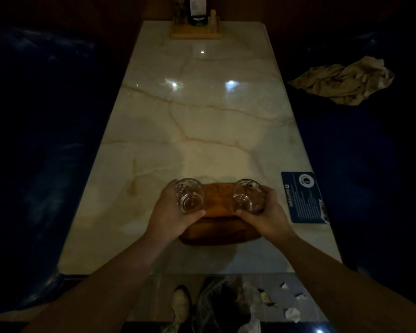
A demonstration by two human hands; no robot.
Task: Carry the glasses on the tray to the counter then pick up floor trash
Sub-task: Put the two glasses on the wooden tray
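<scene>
- Left hand (172, 212): fingers wrapped around left glass (189, 195).
- Right hand (265, 213): fingers wrapped around right glass (246, 194).
- Both glasses over wooden tray (216, 227), table's (202, 116) 6 o'clock end.
- Floor trash (292, 314) at 5 o'clock.

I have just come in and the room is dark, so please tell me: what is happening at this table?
A person stands at the near end of a marble table. The left hand holds one glass and the right hand holds another glass, both over a wooden tray. Scraps of trash lie on the floor, not yet picked up.
</scene>
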